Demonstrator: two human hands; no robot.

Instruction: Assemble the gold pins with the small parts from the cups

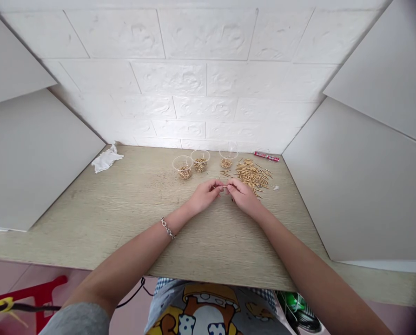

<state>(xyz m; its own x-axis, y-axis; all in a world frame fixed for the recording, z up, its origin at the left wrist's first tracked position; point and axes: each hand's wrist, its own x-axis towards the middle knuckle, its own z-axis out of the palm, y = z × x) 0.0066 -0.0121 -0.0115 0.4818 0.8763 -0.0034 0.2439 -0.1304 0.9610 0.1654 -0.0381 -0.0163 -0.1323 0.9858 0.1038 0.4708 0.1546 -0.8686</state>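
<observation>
My left hand [206,194] and my right hand [243,195] meet above the middle of the table, fingertips pinched. Between them runs a thin gold-coloured rod [224,186], its ends hidden by the fingers. Just beyond my right hand spreads a heap of slim gold-coloured rods [252,172], with a few loose ones [225,173] to its left. Three clear plastic cups stand behind my hands: a left cup [182,164], a middle cup [200,157] and a right cup [228,152]. Small gold-coloured pieces lie in the bottom of each.
A crumpled white tissue [106,159] lies at the back left of the wooden table [131,209]. At the back right is a red wrapped stick [266,156], and a small white scrap [276,188] sits beside the heap. White panels [368,186] flank both sides; a white brick-patterned wall [190,77] closes the back.
</observation>
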